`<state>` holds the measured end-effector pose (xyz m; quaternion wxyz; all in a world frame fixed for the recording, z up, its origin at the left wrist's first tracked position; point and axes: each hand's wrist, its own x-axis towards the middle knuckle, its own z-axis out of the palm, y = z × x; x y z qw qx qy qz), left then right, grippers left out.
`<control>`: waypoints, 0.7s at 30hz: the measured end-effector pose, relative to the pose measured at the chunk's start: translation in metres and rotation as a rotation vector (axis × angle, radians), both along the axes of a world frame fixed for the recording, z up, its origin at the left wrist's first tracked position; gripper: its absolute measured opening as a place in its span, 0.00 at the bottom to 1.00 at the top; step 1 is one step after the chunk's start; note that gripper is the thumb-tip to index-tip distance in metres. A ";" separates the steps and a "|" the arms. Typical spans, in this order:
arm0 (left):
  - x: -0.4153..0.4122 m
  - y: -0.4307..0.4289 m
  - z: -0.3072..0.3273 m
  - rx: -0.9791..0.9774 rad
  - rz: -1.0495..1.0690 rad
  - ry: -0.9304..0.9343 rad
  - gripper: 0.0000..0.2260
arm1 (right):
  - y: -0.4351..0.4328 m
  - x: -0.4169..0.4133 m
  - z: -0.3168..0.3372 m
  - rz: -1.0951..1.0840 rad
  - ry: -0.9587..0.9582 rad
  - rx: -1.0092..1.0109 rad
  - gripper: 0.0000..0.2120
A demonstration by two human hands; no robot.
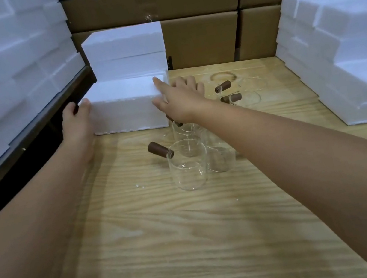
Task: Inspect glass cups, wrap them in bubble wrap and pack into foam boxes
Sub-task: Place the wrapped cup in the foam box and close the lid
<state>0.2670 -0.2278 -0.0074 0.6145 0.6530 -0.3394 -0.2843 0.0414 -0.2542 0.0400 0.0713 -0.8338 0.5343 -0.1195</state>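
White foam box on worktop, contents hidden. Your arms reach out. Your left hand grips its left end, thumb on top; your right hand clasps its right end. Bare glass cups, brown handles, stand just right of it. Foam stack behind.

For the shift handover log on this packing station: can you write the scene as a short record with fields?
surface: wooden table
being handled: foam box, resting on the table
left hand: holds the box's left end
right hand: holds the box's right end
glass cups: several, brown handles, unwrapped, upright by the box's right end
foam box stacks: left, behind and right
backdrop: cardboard boxes
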 end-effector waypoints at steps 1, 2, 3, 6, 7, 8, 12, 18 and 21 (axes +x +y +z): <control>-0.006 0.005 0.002 -0.016 0.050 -0.022 0.28 | 0.003 -0.004 0.000 0.001 -0.051 -0.017 0.27; -0.013 0.011 0.005 -0.057 0.112 -0.054 0.27 | 0.008 -0.009 0.001 -0.002 -0.109 -0.048 0.27; -0.022 0.021 0.008 -0.114 0.191 -0.105 0.24 | 0.013 -0.016 0.003 -0.010 -0.167 -0.087 0.26; -0.053 0.054 0.017 -0.345 0.347 -0.343 0.15 | 0.032 -0.049 0.009 -0.056 -0.339 -0.198 0.22; -0.064 0.066 0.019 -0.419 0.326 -0.407 0.13 | 0.040 -0.063 0.009 -0.066 -0.398 -0.221 0.21; -0.076 0.077 0.020 -0.480 0.284 -0.462 0.11 | 0.050 -0.079 0.007 -0.076 -0.450 -0.237 0.19; -0.140 0.119 0.026 -0.627 0.044 -0.611 0.07 | 0.093 -0.143 -0.010 -0.164 -0.596 -0.218 0.13; -0.242 0.167 0.007 -0.558 -0.327 -0.649 0.08 | 0.146 -0.202 -0.045 -0.331 -0.778 -0.082 0.08; -0.272 0.176 -0.003 -0.389 -0.383 -0.577 0.07 | 0.157 -0.215 -0.059 -0.405 -0.763 -0.020 0.09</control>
